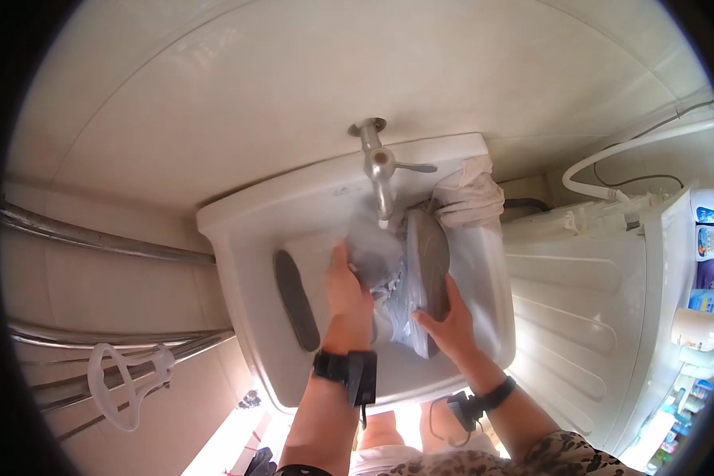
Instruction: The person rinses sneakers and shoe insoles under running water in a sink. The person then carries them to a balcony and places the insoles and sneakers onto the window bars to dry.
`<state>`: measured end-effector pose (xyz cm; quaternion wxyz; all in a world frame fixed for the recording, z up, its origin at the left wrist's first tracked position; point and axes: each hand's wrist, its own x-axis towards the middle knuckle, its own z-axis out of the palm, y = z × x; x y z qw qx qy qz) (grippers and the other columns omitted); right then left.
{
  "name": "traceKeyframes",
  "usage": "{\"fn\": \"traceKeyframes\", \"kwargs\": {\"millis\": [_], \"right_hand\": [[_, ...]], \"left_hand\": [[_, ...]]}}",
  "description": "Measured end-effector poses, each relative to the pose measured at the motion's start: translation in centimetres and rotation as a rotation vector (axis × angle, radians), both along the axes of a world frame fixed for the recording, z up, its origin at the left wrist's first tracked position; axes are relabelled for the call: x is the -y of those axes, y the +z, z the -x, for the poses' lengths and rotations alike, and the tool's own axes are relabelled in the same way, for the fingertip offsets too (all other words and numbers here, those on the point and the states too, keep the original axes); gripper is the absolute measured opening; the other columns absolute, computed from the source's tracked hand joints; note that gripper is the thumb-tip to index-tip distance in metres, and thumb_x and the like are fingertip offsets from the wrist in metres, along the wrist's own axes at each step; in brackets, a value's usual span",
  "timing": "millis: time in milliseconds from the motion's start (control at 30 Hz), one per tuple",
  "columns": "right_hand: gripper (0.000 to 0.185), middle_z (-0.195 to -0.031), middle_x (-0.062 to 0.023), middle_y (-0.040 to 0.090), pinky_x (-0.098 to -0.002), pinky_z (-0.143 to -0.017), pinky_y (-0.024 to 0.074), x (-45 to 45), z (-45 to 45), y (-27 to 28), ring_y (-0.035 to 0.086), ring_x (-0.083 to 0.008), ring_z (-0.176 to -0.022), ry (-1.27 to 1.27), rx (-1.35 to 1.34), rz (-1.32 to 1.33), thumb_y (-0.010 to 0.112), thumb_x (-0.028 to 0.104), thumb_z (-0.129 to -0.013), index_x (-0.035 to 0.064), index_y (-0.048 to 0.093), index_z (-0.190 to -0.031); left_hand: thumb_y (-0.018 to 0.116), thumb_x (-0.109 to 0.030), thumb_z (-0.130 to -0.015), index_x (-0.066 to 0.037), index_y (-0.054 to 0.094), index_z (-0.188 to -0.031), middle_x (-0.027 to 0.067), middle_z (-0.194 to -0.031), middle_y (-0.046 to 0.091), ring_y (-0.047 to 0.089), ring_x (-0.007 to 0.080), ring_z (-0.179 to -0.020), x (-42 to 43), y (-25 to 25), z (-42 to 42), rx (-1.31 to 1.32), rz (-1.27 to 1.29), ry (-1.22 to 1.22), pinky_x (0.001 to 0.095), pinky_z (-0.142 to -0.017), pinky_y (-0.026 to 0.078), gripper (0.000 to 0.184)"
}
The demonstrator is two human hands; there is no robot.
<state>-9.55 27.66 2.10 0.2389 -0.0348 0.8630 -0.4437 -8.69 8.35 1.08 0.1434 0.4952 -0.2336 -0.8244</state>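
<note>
Over the white sink [242,278], my right hand [450,321] is closed round the heel end of a pale blue-white shoe [411,297]. Its grey sole [430,258] is turned to the right and its toe points toward the tap [382,174]. My left hand [347,292] is on the shoe's left side, its fingers partly hidden behind a smeared grey patch below the spout. What those fingers hold, if anything, cannot be made out. A dark grey insole [296,301] lies in the basin, left of my left hand.
A wet beige cloth [470,194] hangs over the sink's back right corner. On the right stands a white washing machine [571,333], with a hose [603,163] behind it and several bottles [700,329] beyond. Metal rails [111,238] and a white plastic hanger [119,389] are at the left.
</note>
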Motion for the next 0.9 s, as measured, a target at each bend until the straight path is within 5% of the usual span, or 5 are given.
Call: {"fn": "traceKeyframes", "kwargs": {"millis": [100, 300, 467, 667, 900], "right_hand": [[0.078, -0.127, -0.0197, 0.052, -0.0348, -0.089, 0.0462, -0.1, 0.3, 0.6, 0.055, -0.0235, -0.111, -0.060, 0.217, 0.032, 0.070, 0.033, -0.076, -0.0028, 0.035, -0.136], [0.070, -0.113, -0.0142, 0.058, -0.0441, -0.085, 0.0486, 3.1, 2.6, -1.0, 0.059, -0.0282, -0.102, -0.476, 0.932, 0.716, 0.054, 0.052, -0.082, 0.0030, 0.040, -0.130], [0.059, -0.134, -0.0139, 0.036, -0.0575, -0.105, 0.0317, 9.1, 4.4, -0.1, 0.038, -0.0376, -0.124, -1.043, 1.309, 1.125, 0.038, 0.047, -0.091, 0.0026, 0.040, -0.129], [0.046, -0.128, -0.0141, 0.041, -0.0549, -0.104, 0.0336, 10.7, 4.2, -1.1, 0.042, -0.0371, -0.119, -1.045, 1.236, 1.242, 0.039, 0.035, -0.092, 0.0065, 0.043, -0.127], [0.056, -0.121, -0.0162, 0.045, -0.0542, -0.101, 0.0380, 8.2, 3.8, -2.0, 0.048, -0.0369, -0.112, -0.990, 1.321, 1.182, 0.045, 0.044, -0.085, 0.0045, 0.043, -0.125]], "left_hand": [[0.054, -0.037, -0.093, 0.000, 0.053, -0.118, 0.0087, -0.114, 0.056, 0.056, 0.0240, -0.103, 2.1, 1.2, 0.4, 0.068, -0.054, 0.044, 0.0400, -0.090, 0.045, 0.045], [0.050, -0.038, -0.094, -0.002, 0.049, -0.124, 0.0112, -0.124, 0.054, 0.053, 0.0239, -0.112, 4.8, 2.3, -5.0, -0.134, 0.032, 0.119, 0.0396, -0.098, 0.043, 0.046], [0.050, -0.033, -0.095, 0.000, 0.050, -0.123, 0.0105, -0.123, 0.055, 0.053, 0.0236, -0.114, 5.8, 2.8, -6.2, -0.164, 0.120, 0.167, 0.0401, -0.098, 0.041, 0.043], [0.052, -0.025, -0.093, -0.001, 0.052, -0.120, 0.0100, -0.121, 0.057, 0.053, 0.0242, -0.114, 6.3, 3.3, -6.4, -0.223, 0.050, 0.164, 0.0409, -0.098, 0.040, 0.037], [0.052, -0.025, -0.093, -0.002, 0.054, -0.119, 0.0069, -0.117, 0.059, 0.054, 0.0209, -0.110, 5.6, 4.6, -5.2, -0.267, 0.050, 0.045, 0.0375, -0.096, 0.040, 0.034]]}}
